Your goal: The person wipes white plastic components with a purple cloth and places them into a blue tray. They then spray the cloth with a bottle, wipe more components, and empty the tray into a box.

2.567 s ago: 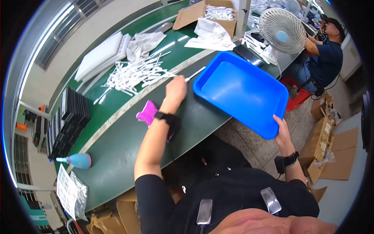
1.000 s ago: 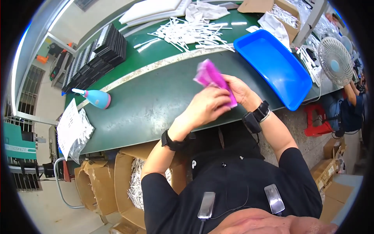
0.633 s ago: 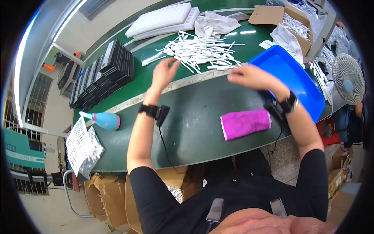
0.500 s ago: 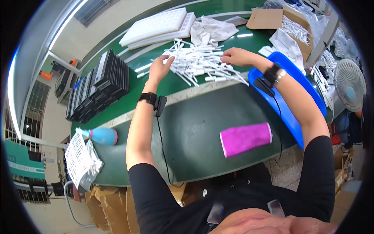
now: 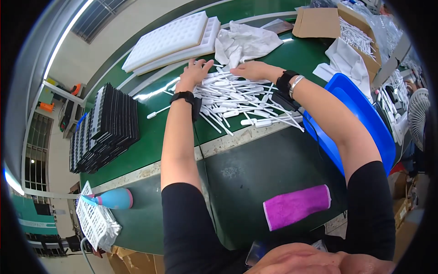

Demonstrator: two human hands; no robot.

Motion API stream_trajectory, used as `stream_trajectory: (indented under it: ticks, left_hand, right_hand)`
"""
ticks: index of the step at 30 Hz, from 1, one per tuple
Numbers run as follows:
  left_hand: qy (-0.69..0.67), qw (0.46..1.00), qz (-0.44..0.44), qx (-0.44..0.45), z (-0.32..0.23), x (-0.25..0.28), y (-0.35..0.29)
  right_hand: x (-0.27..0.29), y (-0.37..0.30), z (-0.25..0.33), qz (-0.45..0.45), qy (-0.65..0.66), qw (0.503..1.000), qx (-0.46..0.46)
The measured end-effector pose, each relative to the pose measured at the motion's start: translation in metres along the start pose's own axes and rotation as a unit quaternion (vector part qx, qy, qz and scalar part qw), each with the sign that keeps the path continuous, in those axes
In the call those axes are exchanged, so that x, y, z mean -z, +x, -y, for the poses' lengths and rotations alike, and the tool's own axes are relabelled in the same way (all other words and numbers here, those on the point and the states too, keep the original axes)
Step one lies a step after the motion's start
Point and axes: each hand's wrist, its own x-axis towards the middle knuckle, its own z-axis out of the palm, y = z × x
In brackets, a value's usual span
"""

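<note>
A loose pile of white plastic sticks (image 5: 228, 98), each with a thicker end, lies on the green bench. At the pile's far left edge is my left hand (image 5: 195, 73), its fingers spread and reaching over the sticks. My right hand (image 5: 256, 71) rests on the far side of the pile, fingers stretched out toward the left and partly hidden from above. Neither hand visibly grips a stick. One single stick (image 5: 159, 112) lies apart to the left of the pile. Both wrists wear black straps, and the right one also has a bracelet.
White foam trays (image 5: 166, 43) and a white cloth (image 5: 246, 41) lie beyond the pile. Black trays (image 5: 107, 123) are stacked left. A blue bin (image 5: 372, 123) stands right, near a cardboard box (image 5: 315, 23) of sticks. A purple cloth (image 5: 296, 206) and blue squeeze bottle (image 5: 116, 198) lie nearer.
Both hands have moved farther over the pile and closer together. The left fingers have spread. The view has shifted, and the white cloth and sticks sit closer to the hands.
</note>
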Motion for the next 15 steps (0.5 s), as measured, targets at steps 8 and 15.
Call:
stream_trajectory:
  ticks: [8, 15]
  left_hand:
    - [0.027, 0.98, 0.15, -0.125, -0.014, 0.01, -0.065]
    - [-0.177, 0.933, 0.311, -0.025, -0.048, 0.053, -0.145]
  right_hand:
    - [-0.006, -0.028, 0.019, 0.045, 0.091, 0.993, 0.063]
    - [-0.015, -0.07, 0.043, 0.102, 0.175, 0.971, 0.128]
